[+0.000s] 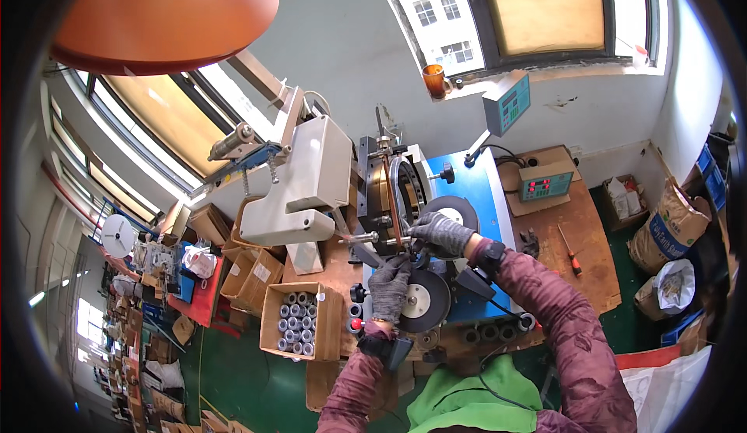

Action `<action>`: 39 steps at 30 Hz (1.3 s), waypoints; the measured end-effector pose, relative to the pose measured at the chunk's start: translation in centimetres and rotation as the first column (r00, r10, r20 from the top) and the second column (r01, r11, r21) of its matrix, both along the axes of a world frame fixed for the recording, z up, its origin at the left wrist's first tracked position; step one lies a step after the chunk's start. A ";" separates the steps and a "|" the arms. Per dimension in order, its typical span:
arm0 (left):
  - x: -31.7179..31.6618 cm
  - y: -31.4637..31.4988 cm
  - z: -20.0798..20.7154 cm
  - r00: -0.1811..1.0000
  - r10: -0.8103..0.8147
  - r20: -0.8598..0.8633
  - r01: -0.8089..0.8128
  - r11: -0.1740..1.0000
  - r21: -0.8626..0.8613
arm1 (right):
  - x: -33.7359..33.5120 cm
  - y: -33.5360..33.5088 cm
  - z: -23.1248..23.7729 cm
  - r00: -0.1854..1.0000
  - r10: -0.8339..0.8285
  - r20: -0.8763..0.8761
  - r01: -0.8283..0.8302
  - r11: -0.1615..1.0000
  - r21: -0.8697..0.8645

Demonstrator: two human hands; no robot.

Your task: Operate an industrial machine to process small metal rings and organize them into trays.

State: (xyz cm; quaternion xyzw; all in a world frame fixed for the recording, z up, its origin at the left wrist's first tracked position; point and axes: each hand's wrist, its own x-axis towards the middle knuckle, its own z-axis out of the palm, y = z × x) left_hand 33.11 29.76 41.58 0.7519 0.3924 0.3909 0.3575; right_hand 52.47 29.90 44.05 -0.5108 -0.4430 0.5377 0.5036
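In a grey knitted glove, my left hand [390, 287] is at the front of a winding machine with an upright dark ring [406, 188]. Its fingers are bent inward at the ring's lower end, beside a black disc [424, 301] with a pale centre. My right hand [443, 234], gloved alike, reaches in from the right, in front of a second black disc [461, 209]. Its fingers pinch at the ring's lower edge, close to my left fingertips. What lies between the fingers of both hands is too small and covered to make out.
Left of the machine stands a wooden box [334, 316] of grey ring-shaped parts. A control box [545, 183] with red digits, a screwdriver [574, 262] and a dark glove [529, 242] lie on the bench to the right. An orange lamp shade [167, 13] hangs upper left.
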 end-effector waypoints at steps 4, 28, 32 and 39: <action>0.1 -0.9 1.2 1.000 -0.009 0.006 0.009 0.999 -0.041 | -0.6 1.7 -1.2 0.986 0.139 -0.094 -0.151 0.977 -0.148; 7.7 -21.3 -29.2 0.572 0.639 0.514 0.644 0.039 -0.764 | -1.6 -0.5 -3.2 0.037 -0.649 0.760 -0.110 0.753 0.648; -0.2 -24.0 -39.2 0.623 0.253 0.740 0.669 0.318 -0.672 | -3.9 -0.5 -2.2 0.121 -0.653 0.748 -0.138 0.735 0.664; -8.8 -17.5 -39.4 0.805 -0.166 -0.569 0.018 0.966 -0.256 | -2.2 -0.4 -3.3 0.159 -0.667 0.728 -0.113 0.720 0.684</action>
